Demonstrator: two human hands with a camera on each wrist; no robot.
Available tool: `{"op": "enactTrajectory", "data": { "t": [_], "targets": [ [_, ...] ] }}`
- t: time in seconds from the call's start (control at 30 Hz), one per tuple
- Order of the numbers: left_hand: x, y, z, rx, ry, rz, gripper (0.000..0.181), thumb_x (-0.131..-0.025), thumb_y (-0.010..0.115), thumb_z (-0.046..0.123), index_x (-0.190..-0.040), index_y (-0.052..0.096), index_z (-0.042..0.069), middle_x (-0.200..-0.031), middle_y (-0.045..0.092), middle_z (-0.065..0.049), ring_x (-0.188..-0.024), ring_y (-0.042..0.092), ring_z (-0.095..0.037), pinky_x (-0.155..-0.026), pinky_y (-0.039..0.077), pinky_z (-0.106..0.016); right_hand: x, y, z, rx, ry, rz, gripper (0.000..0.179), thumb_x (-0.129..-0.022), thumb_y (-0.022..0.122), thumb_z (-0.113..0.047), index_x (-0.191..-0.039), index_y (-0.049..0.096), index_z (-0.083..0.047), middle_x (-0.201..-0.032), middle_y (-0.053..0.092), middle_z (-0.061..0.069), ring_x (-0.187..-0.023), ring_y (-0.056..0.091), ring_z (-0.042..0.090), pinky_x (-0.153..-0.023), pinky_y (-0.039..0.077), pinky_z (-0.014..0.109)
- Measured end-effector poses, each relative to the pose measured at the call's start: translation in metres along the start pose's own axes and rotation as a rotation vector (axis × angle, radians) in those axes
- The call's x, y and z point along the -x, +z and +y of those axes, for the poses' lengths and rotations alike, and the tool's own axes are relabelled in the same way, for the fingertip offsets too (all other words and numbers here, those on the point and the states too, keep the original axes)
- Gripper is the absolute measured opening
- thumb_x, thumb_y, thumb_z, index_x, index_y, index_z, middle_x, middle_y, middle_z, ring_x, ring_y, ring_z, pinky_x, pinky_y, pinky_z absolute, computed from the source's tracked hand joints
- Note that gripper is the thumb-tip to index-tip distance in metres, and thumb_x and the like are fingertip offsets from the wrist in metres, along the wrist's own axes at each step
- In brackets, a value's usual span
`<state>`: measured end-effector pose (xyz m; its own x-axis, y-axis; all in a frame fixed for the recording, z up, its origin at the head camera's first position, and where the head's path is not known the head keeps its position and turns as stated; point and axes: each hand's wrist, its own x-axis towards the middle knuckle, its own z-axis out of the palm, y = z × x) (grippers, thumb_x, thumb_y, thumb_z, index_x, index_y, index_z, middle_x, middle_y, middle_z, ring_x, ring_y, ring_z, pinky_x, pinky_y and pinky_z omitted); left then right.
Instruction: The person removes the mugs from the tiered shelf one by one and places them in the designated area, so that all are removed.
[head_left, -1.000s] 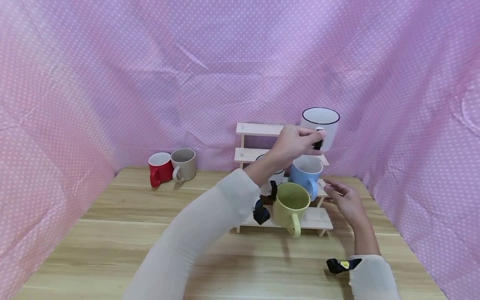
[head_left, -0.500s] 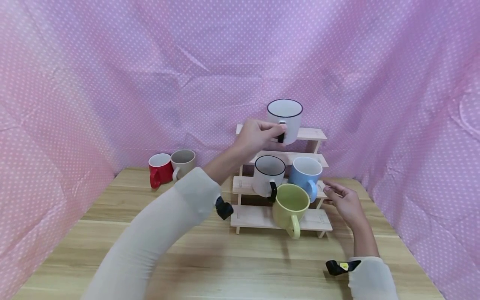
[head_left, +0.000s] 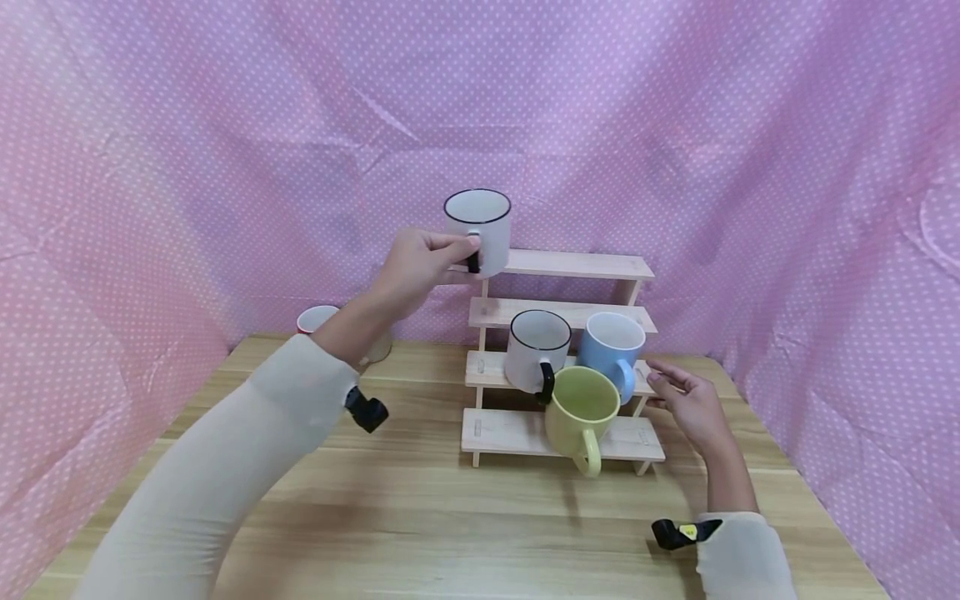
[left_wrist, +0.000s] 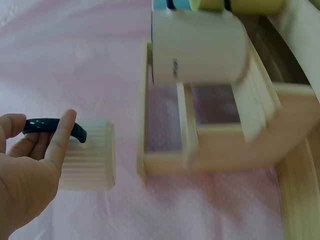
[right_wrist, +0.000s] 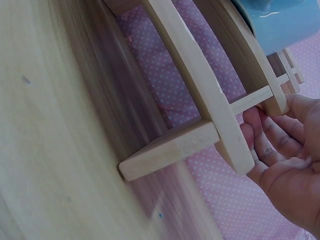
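My left hand (head_left: 415, 268) pinches the black handle of a white mug (head_left: 495, 242) with a black rim. The mug is upright in the air, just off the left end of the top step of a wooden tiered rack (head_left: 577, 265). Vertical ridges show on its side (left_wrist: 90, 167) in the left wrist view. My right hand (head_left: 696, 408) grips the right end of the rack's second step from the bottom, some fingers curled under the board (right_wrist: 272, 102). Another white black-rimmed mug (head_left: 527, 358) and a light blue mug (head_left: 597, 354) stand on that step. A yellow-green mug (head_left: 573, 421) sits on the lowest step.
At the back left of the wooden table (head_left: 420, 517), a red mug (head_left: 315, 317) and a greyish-beige mug (head_left: 384, 344) stand mostly hidden by my left arm. Pink dotted cloth (head_left: 375, 108) hangs behind and along both sides.
My left hand has carried the white mug leftward and slightly up, from the rack's right side to beyond its left end. My right hand has stayed at the rack's right end.
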<state>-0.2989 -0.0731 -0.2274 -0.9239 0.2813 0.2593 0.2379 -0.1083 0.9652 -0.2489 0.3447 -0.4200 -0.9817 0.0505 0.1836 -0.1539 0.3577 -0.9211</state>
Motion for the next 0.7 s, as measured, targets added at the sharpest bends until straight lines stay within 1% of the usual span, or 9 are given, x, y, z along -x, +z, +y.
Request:
{"op": "enactTrajectory", "data": {
  "t": [0.2,0.27,0.3,0.33,0.43,0.5,0.53,0.57,0.7],
  "targets": [
    [0.013,-0.033,-0.008,-0.007,-0.034,0.044,0.031,-0.100,0.067,0.008,-0.121,0.066,-0.015,-0.123,0.066,-0.028,-0.104,0.072,-0.038,-0.088,0.060,-0.036,0.000,-0.001,-0.001,0.011,0.002,-0.002,0.056,-0.107,0.057,-0.029,-0.149,0.045,0.007,-0.144,0.051,0.028,-0.089,0.070,0.005,-0.084,0.062,0.036],
    [0.017,-0.042,-0.011,-0.037,-0.058,0.054,0.033,-0.100,0.068,0.012,-0.122,0.067,-0.013,-0.124,0.067,-0.026,-0.100,0.074,-0.036,-0.072,0.060,-0.022,0.001,-0.002,-0.001,0.018,0.000,0.000,0.056,-0.107,0.057,-0.029,-0.149,0.045,0.006,-0.144,0.052,0.028,-0.088,0.070,0.005,-0.084,0.062,0.036],
    [0.019,-0.047,-0.013,-0.049,-0.069,0.051,0.035,-0.100,0.068,0.014,-0.123,0.067,-0.013,-0.125,0.066,-0.025,-0.099,0.074,-0.035,-0.071,0.059,-0.019,0.002,-0.002,-0.001,0.019,-0.001,0.005,0.056,-0.107,0.057,-0.029,-0.149,0.046,0.006,-0.143,0.053,0.027,-0.087,0.070,0.006,-0.084,0.062,0.036],
    [0.021,-0.050,-0.015,-0.066,-0.084,0.054,0.037,-0.100,0.069,0.017,-0.123,0.067,-0.012,-0.125,0.067,-0.024,-0.098,0.074,-0.034,-0.060,0.054,-0.015,0.003,-0.003,-0.002,0.020,-0.001,0.010,0.056,-0.107,0.057,-0.029,-0.149,0.046,0.006,-0.142,0.054,0.024,-0.087,0.070,0.005,-0.084,0.062,0.036],
    [0.025,-0.060,-0.021,-0.080,-0.116,0.066,0.039,-0.100,0.069,0.019,-0.125,0.066,-0.012,-0.127,0.065,-0.025,-0.101,0.074,-0.034,-0.061,0.053,-0.013,0.004,-0.004,-0.001,0.008,-0.004,0.014,0.055,-0.106,0.058,-0.028,-0.148,0.047,0.006,-0.137,0.060,0.013,-0.088,0.070,0.005,-0.084,0.062,0.036],
    [0.027,-0.066,-0.026,-0.080,-0.129,0.073,0.040,-0.100,0.068,0.017,-0.125,0.065,-0.013,-0.127,0.063,-0.026,-0.103,0.073,-0.032,-0.079,0.060,-0.021,0.003,-0.004,0.000,-0.001,-0.006,0.011,0.055,-0.106,0.058,-0.028,-0.148,0.047,0.006,-0.132,0.062,0.005,-0.089,0.070,0.005,-0.084,0.062,0.036],
    [0.028,-0.068,-0.029,-0.105,-0.137,0.083,0.039,-0.101,0.068,0.019,-0.125,0.066,-0.012,-0.127,0.064,-0.025,-0.103,0.074,-0.031,-0.079,0.059,-0.021,0.002,-0.004,0.001,-0.003,-0.006,0.008,0.055,-0.106,0.059,-0.028,-0.148,0.047,0.006,-0.130,0.063,0.002,-0.089,0.070,0.004,-0.084,0.062,0.036],
    [0.029,-0.071,-0.032,-0.122,-0.142,0.088,0.040,-0.101,0.068,0.019,-0.125,0.066,-0.012,-0.129,0.064,-0.024,-0.103,0.074,-0.031,-0.090,0.057,-0.025,0.002,-0.003,0.001,-0.005,-0.005,0.006,0.055,-0.106,0.059,-0.027,-0.148,0.047,0.006,-0.129,0.063,0.001,-0.089,0.070,0.004,-0.084,0.062,0.036],
    [0.032,-0.083,-0.046,-0.217,-0.153,0.113,0.042,-0.100,0.069,0.027,-0.124,0.069,-0.006,-0.127,0.069,-0.019,-0.102,0.074,-0.029,-0.105,0.050,-0.033,0.000,-0.001,0.001,0.000,0.002,0.005,0.056,-0.106,0.059,-0.029,-0.148,0.047,0.005,-0.131,0.062,0.005,-0.090,0.069,0.004,-0.084,0.061,0.035]
  ]
}}
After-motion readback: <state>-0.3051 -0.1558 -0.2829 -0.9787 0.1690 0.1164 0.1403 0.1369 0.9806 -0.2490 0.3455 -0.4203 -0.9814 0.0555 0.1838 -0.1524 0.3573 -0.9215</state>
